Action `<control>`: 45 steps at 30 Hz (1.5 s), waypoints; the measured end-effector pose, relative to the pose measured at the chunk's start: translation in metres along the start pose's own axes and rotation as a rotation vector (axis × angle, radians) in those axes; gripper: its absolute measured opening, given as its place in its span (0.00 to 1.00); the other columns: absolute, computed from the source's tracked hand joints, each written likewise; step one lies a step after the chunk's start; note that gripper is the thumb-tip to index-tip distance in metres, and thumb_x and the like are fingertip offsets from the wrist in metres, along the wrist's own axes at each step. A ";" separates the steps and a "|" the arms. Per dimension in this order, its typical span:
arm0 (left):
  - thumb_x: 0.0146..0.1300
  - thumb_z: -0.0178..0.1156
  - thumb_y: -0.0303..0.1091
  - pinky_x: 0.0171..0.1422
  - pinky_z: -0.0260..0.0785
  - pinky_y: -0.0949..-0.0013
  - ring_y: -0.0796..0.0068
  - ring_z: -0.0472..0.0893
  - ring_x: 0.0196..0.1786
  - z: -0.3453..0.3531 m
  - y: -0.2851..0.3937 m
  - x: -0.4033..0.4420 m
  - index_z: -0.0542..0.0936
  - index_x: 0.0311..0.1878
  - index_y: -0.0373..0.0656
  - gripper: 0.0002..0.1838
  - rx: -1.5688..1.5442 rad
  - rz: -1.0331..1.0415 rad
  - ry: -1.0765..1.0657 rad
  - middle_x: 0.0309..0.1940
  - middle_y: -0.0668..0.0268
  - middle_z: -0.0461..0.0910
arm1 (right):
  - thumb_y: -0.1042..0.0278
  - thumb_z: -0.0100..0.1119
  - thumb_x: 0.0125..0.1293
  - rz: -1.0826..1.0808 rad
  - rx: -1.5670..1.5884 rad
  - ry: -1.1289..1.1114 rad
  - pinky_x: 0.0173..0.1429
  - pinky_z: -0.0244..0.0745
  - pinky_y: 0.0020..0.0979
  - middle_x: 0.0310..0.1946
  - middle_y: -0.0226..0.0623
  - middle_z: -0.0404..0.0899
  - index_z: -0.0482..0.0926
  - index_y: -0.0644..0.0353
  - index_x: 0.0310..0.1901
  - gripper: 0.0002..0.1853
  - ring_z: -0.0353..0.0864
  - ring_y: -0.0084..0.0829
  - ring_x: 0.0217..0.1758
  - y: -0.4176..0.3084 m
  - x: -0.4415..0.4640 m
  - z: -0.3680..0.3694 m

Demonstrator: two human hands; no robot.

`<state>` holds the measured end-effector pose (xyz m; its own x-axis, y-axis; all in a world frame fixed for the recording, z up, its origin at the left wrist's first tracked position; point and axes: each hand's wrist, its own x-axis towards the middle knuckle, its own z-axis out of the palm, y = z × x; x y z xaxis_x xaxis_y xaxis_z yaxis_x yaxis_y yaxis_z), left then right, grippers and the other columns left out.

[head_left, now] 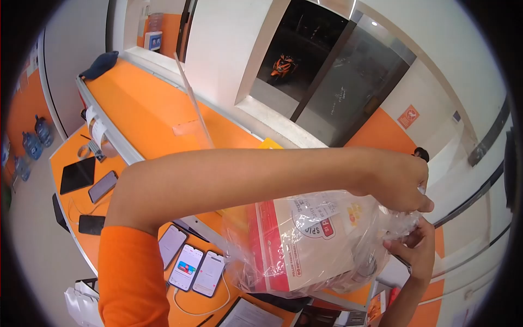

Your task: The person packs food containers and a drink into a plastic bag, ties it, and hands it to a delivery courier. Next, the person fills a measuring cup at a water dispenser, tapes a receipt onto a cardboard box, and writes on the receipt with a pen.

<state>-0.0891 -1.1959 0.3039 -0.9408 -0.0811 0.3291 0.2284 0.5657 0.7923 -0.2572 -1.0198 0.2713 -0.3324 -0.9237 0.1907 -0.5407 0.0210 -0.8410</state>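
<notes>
A clear plastic bag (370, 253) lies tilted in front of me, its gathered neck pointing right. Inside it sits a white and red printed food package (318, 259), with a paper receipt (322, 208) near its top. My left arm, in an orange sleeve (133, 275), crosses over the bag, and my left hand (397, 177) is closed at the bag's neck, knuckles toward me. Just below, my right hand (418, 248) pinches the same bunched plastic between thumb and fingers. Part of the package is hidden behind my left forearm.
Several phones (187, 267) lie on the orange desk (218, 308), some with white cables. A black tablet (78, 175) is at the left. A clear upright panel (195, 103) and a dark cap (99, 65) stand on the raised counter. Papers (250, 315) lie at the front.
</notes>
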 end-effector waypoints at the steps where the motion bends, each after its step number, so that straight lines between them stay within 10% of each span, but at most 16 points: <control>1: 0.71 0.58 0.50 0.53 0.71 0.62 0.60 0.81 0.48 -0.001 0.001 0.002 0.79 0.49 0.30 0.26 0.014 0.009 -0.020 0.42 0.50 0.83 | 0.91 0.71 0.46 -0.012 0.011 0.008 0.43 0.86 0.26 0.44 0.41 0.85 0.76 0.69 0.53 0.29 0.88 0.31 0.42 0.000 -0.002 0.000; 17: 0.69 0.64 0.51 0.48 0.72 0.70 0.75 0.81 0.43 -0.003 0.004 -0.028 0.77 0.57 0.33 0.29 -0.021 -0.202 -0.056 0.40 0.61 0.83 | 0.75 0.76 0.54 -0.012 -0.052 -0.049 0.38 0.79 0.25 0.37 0.36 0.85 0.76 0.71 0.53 0.25 0.83 0.22 0.36 -0.006 0.005 -0.002; 26: 0.73 0.60 0.40 0.36 0.68 0.80 0.86 0.77 0.33 0.035 -0.005 -0.006 0.83 0.45 0.39 0.13 -0.352 -0.146 0.471 0.31 0.72 0.81 | 0.59 0.72 0.63 -0.162 -0.109 -0.058 0.49 0.77 0.29 0.40 0.36 0.84 0.82 0.63 0.48 0.18 0.82 0.24 0.47 0.005 -0.008 -0.014; 34: 0.72 0.62 0.35 0.31 0.70 0.77 0.82 0.79 0.27 0.004 0.010 0.025 0.82 0.44 0.32 0.13 -0.374 0.030 0.710 0.29 0.66 0.81 | 0.52 0.68 0.67 -0.363 -0.134 0.123 0.68 0.71 0.41 0.66 0.47 0.71 0.63 0.63 0.72 0.39 0.74 0.39 0.68 0.026 -0.023 0.016; 45: 0.64 0.67 0.34 0.26 0.65 0.75 0.82 0.74 0.22 -0.039 -0.022 0.073 0.85 0.41 0.32 0.12 -0.101 0.155 1.028 0.24 0.70 0.79 | 0.42 0.72 0.57 -0.330 -0.069 0.151 0.65 0.72 0.41 0.55 0.58 0.77 0.69 0.68 0.65 0.44 0.78 0.46 0.60 0.028 0.114 0.022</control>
<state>-0.1528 -1.2467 0.3303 -0.2435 -0.6991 0.6723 0.3929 0.5626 0.7274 -0.2934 -1.1328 0.2584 -0.2393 -0.8181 0.5230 -0.6872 -0.2378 -0.6864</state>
